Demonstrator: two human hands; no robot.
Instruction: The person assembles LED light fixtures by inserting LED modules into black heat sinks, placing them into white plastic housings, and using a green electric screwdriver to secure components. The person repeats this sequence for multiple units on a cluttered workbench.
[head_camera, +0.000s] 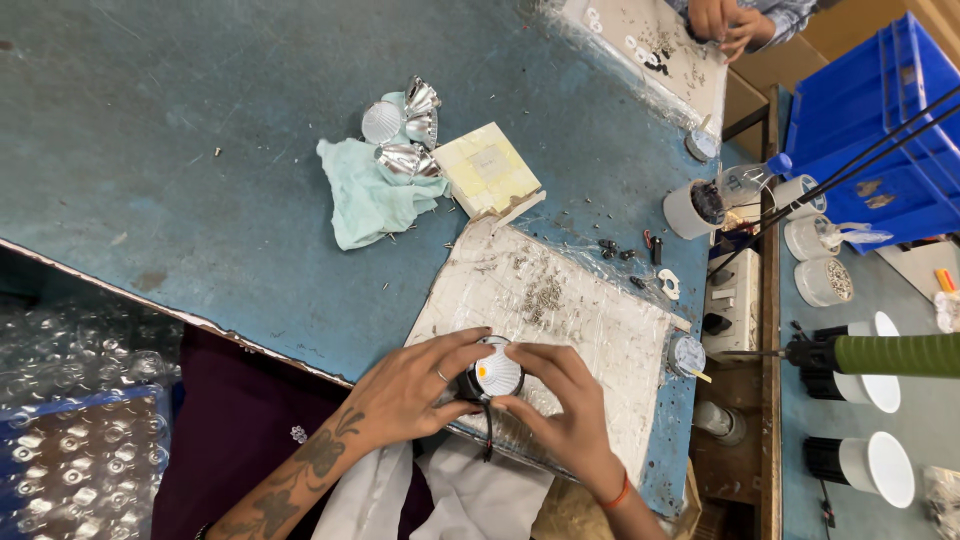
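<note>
Both my hands, left hand (415, 385) and right hand (560, 400), grasp the small round lamp (495, 373) over the wrapped board (560, 300) at six o'clock on the worktop (200, 150); I judge its dangling wires (488, 432) could snag and twist it loose.

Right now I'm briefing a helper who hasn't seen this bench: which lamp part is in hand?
On the blue worktable, find the plastic-wrapped white board at its near edge. There, the left hand and right hand pinch a small round downlight. Unlike the bare silver reflectors on the green cloth, it has a black body, white face and orange centre.
</note>
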